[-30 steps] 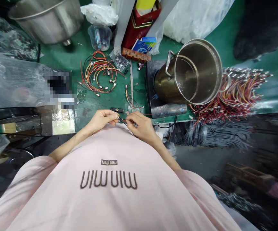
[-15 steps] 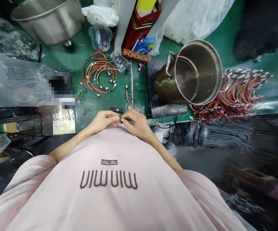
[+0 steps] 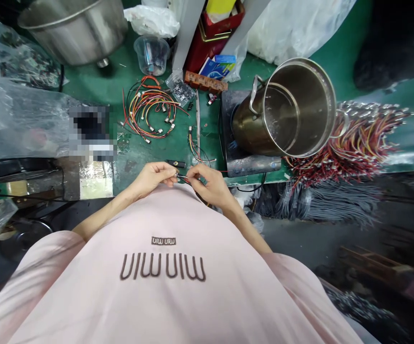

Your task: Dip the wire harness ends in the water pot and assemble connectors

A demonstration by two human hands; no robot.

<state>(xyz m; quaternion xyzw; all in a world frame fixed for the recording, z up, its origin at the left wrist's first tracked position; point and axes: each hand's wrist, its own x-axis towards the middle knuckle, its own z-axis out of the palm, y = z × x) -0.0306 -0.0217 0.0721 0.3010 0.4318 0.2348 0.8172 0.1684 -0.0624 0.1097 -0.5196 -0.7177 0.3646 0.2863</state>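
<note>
Close to my body at the bench's front edge, my left hand pinches the connector end of a small wire harness. My right hand is closed on the thin wires of the same harness, a short way to the right. Much of the harness is hidden by the fingers. Just beyond the hands lies a small black object with a yellow mark. A short wire harness with a connector rests on the green bench. Farther off is a coiled bundle of coloured wires with connectors.
To the right, a tall metal pot tilts on a black hot plate. Behind it is a large pile of red and yellow wires. A steel basin, a clear plastic tub and plastic bags stand on the green bench.
My hands have moved slightly apart, the right one going right. A bit of the harness now shows between the fingers. The whole view has shifted a little.
</note>
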